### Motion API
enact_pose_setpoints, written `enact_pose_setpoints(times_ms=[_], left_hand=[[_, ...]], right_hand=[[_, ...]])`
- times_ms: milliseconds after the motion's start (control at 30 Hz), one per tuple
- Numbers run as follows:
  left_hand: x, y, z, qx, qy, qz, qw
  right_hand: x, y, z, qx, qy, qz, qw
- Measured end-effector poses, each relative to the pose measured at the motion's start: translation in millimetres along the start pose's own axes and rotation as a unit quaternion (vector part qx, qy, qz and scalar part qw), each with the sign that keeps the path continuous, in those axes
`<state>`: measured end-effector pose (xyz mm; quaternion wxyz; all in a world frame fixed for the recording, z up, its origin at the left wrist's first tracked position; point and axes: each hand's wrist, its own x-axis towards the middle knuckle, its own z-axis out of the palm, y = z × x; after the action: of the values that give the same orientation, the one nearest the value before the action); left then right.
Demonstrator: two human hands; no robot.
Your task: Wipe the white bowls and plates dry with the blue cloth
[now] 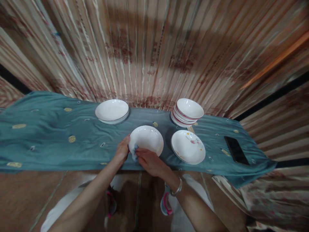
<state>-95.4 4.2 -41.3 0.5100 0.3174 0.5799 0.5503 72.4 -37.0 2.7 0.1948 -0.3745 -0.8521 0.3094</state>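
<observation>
A white bowl is tilted toward me near the front edge of the cloth-covered table. My left hand grips its left rim, with the thumb side against the edge. Inside the bowl, at the lower left, my right hand presses a light blue-grey cloth to the surface. The fingers of the right hand are closed on that cloth, which is mostly bunched under them. Just to the right lies a white plate with a flower pattern.
Stacked white plates stand at the back left. Several red-rimmed bowls are piled at the back right. A black phone lies on the right of the teal tablecloth. Behind the table hangs a patterned curtain.
</observation>
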Motion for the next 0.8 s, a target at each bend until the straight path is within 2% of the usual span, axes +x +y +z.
enact_pose_setpoints(times_ms=[133,300,467,567,667,800], left_hand=[[-5.3,6.9,2.0,-0.012,-0.007,-0.014,1.0],[-14.4,15.0,6.0,-0.016,0.007,-0.048,0.999],[-20.3,16.1,10.1,-0.047,0.013,-0.068,0.997],[-22.1,15.2,11.9,-0.058,0.024,-0.074,0.995],[-24.8,13.3,12.7,-0.067,0.023,-0.083,0.994],[-31.0,9.6,13.2,-0.081,0.022,-0.079,0.993]], right_hand=[[-17.5,5.9,-15.6,-0.033,-0.026,0.018,0.999],[-28.9,15.2,-31.9,-0.147,-0.023,0.064,0.987],[-15.3,31.1,-40.0,-0.25,-0.002,0.12,0.961],[5.2,46.5,-40.5,-0.286,0.051,0.156,0.944],[27.3,60.1,-35.1,-0.253,0.122,0.162,0.946],[49.3,67.3,-18.1,-0.123,0.174,0.141,0.967]])
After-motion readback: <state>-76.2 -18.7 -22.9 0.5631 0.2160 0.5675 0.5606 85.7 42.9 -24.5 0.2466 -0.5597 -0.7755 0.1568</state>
